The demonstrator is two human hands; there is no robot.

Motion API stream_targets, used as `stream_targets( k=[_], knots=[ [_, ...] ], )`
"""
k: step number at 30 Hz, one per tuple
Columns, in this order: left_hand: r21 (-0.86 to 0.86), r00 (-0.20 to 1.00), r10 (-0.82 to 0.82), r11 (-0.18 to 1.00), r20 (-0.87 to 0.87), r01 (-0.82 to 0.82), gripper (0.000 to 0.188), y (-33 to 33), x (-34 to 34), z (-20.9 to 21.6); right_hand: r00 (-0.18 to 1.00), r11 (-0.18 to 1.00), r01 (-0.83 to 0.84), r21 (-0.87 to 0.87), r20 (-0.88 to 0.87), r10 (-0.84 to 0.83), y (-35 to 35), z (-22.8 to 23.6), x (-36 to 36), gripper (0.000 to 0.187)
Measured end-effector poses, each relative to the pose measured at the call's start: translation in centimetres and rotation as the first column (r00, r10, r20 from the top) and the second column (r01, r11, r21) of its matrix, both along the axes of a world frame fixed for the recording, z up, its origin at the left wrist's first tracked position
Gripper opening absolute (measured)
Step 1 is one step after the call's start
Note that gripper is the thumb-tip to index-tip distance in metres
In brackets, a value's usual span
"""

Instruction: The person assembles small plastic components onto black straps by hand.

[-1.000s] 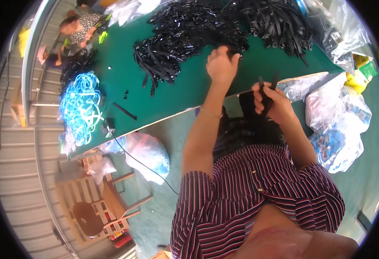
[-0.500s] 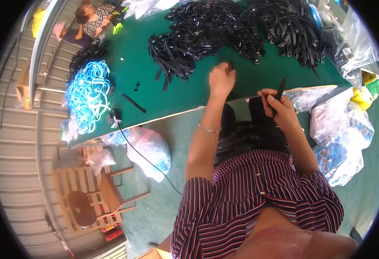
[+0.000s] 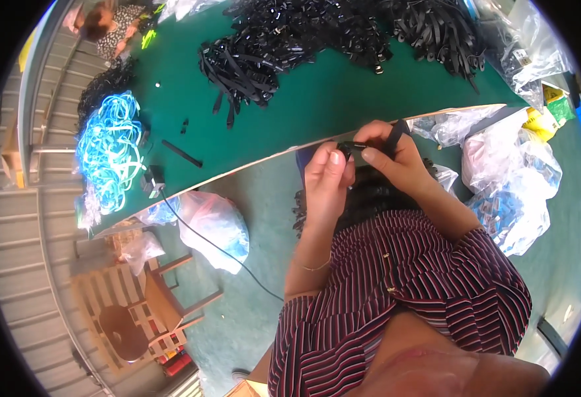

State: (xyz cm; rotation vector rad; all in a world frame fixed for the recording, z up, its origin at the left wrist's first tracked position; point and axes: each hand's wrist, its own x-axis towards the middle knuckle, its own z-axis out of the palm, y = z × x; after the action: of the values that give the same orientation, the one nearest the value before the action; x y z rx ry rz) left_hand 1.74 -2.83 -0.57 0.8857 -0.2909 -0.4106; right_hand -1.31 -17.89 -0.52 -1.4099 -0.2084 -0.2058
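At the near edge of the green table [image 3: 297,99], my two hands meet in front of my body. My right hand [image 3: 403,165] is closed on a black strap [image 3: 397,135], whose wide part stands up beside the fingers and whose narrow end points toward the left. Pinched in my left hand [image 3: 327,175] is a small black piece [image 3: 345,151], touching or very near that strap end; fingers partly hide where they meet. Beyond the hands lies a large heap of black straps [image 3: 244,73] with dark shiny parts, and a second bundle of black straps [image 3: 439,40] at its right.
Blue and white cords [image 3: 112,152] lie heaped at the table's left end, near a black box [image 3: 152,180] with a trailing cable. A black rod [image 3: 182,153] rests nearby. Plastic bags [image 3: 214,231] hang below the edge; more bags [image 3: 512,192] sit right. Another person [image 3: 115,30] is far left.
My left hand has come back from the strap heap to the table edge and now meets my right hand, holding a small black piece. The view has shifted slightly.
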Motion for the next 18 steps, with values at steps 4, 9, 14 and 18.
stream_targets(
  k=[4,9,14,18],
  knots=[
    [-0.041,0.996,0.064,0.997,-0.058,-0.067,0.027,0.8,-0.8,-0.2,0.996,0.992,-0.043,-0.12,0.069,0.052,0.9,-0.3,0.0,0.017],
    [-0.129,0.998,-0.005,0.992,-0.061,-0.003,0.028,2.1,-1.0,-0.6,0.988,0.986,-0.155,-0.053,0.005,0.156,1.7,0.0,-0.2,0.018],
    [-0.175,0.992,-0.099,0.981,-0.073,0.085,0.03,2.6,-1.1,-1.1,0.986,0.984,-0.167,-0.053,0.007,0.168,1.8,-0.1,-0.3,0.017],
    [-0.06,0.992,-0.069,0.996,-0.108,0.062,0.031,2.2,-1.4,-1.1,0.991,0.989,-0.133,-0.06,0.005,0.133,2.0,0.4,-0.6,0.018]
  ],
)
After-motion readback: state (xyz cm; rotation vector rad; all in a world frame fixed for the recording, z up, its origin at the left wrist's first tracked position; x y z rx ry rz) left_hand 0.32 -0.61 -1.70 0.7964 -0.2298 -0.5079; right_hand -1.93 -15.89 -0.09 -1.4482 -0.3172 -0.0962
